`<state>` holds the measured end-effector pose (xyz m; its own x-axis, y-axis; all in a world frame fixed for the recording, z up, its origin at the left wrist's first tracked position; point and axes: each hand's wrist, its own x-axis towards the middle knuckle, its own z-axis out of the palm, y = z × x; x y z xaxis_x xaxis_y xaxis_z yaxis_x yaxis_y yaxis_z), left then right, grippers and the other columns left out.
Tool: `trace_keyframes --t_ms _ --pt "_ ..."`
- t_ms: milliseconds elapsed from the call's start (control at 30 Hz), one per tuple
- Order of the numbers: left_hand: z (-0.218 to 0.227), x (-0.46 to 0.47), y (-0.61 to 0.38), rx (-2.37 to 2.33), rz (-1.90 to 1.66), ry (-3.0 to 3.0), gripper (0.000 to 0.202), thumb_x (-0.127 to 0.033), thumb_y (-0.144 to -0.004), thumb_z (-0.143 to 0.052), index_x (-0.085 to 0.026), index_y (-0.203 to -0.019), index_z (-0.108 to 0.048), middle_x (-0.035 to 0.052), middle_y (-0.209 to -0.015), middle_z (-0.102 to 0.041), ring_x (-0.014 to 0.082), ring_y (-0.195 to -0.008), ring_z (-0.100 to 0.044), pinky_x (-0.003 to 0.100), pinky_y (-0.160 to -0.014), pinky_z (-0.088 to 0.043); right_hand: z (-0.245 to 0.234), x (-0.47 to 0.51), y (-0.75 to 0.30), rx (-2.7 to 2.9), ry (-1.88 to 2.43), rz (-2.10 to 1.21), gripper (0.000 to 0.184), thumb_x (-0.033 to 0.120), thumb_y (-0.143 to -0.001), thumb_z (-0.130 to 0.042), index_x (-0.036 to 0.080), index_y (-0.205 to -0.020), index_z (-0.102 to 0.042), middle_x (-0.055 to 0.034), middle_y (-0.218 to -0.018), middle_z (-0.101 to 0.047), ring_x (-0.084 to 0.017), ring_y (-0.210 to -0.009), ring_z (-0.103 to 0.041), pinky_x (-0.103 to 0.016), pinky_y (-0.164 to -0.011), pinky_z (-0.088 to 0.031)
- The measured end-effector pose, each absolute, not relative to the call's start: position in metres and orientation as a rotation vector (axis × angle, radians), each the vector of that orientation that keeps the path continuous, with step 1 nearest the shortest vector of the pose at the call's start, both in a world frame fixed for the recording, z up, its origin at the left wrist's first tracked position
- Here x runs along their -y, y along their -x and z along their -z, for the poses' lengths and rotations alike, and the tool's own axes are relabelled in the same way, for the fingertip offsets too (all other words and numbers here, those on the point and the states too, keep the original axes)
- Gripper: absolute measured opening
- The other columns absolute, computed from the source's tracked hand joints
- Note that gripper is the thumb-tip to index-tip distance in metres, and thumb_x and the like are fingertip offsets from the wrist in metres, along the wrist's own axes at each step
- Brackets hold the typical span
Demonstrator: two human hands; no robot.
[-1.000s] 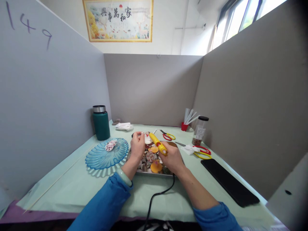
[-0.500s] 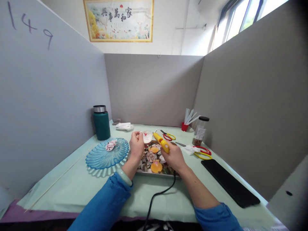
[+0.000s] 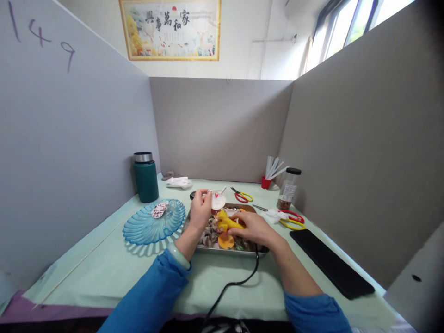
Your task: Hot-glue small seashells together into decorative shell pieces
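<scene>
My left hand (image 3: 200,209) pinches a white scallop shell (image 3: 218,201) with a red mark on it, held up over the far end of a metal tray (image 3: 227,250) full of mixed shells. My right hand (image 3: 252,227) is closed round a yellow corded glue gun (image 3: 227,223), which lies low and nearly flat over the shells in the tray, its nozzle pointing left. The gun's black cord (image 3: 233,284) runs off the table's front edge. An orange shell (image 3: 225,240) lies in the tray just under the gun.
A blue glass plate (image 3: 145,227) with one speckled shell (image 3: 159,210) sits left of the tray, a green thermos (image 3: 146,177) behind it. Red-and-yellow scissors (image 3: 293,220), a second pair (image 3: 242,195), a jar (image 3: 288,188), a red cup of sticks (image 3: 269,175) and a black phone (image 3: 331,262) lie to the right.
My right hand has lowered the glue gun from pointing up at the shell down onto the tray. The left hand keeps the white shell raised, shifted slightly right.
</scene>
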<state>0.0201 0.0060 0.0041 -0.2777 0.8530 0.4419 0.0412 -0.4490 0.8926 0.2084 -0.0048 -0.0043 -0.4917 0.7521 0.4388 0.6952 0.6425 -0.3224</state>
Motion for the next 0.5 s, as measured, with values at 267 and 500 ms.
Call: trace_keyframes --t_ms 267,500 --pt "-0.004 0.0 -0.027 -1.017 -1.59 -1.595 0.026 -0.044 -0.083 -0.052 -0.02 -0.092 -0.049 -0.0006 -0.067 -0.06 0.0132 -0.049 -0.058 0.021 -0.038 -0.046 -0.001 0.004 -0.204 1.887 0.928 -0.375 0.025 0.04 -0.085 -0.054 0.018 -0.089 -0.065 -0.0022 -0.076 -0.065 -0.014 -0.066 -0.057 -0.025 -0.062 -0.042" --pt "0.0 -0.001 -0.027 -1.06 -1.565 -1.692 0.023 -0.042 -0.083 -0.052 -0.02 -0.093 -0.052 0.0004 -0.068 -0.063 0.0148 -0.053 -0.06 0.021 -0.04 -0.045 0.002 0.002 -0.2 1.706 0.861 -0.465 0.025 0.04 -0.086 -0.051 0.017 -0.084 -0.062 0.001 -0.065 -0.057 -0.012 -0.056 -0.049 -0.022 -0.053 -0.038"
